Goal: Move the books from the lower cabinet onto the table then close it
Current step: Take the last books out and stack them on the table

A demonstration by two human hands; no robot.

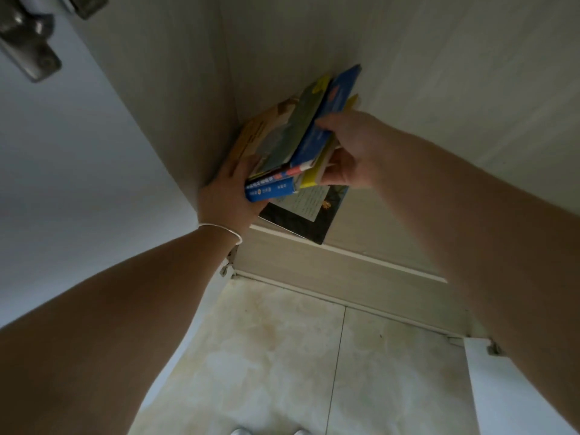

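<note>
Stack of books (292, 142) mid-frame inside the cabinet (439, 73): blue, green, yellow, orange covers. Spine print's too blurry to read. Left grip (229, 196) and right grip (348, 152) both clamp the stack.

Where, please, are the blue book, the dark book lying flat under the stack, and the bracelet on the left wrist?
blue book (326, 120), head view, on its front cover.
dark book (301, 221), head view, on its dark cover near the front edge.
bracelet (219, 228), head view, on the band across the wrist.
</note>
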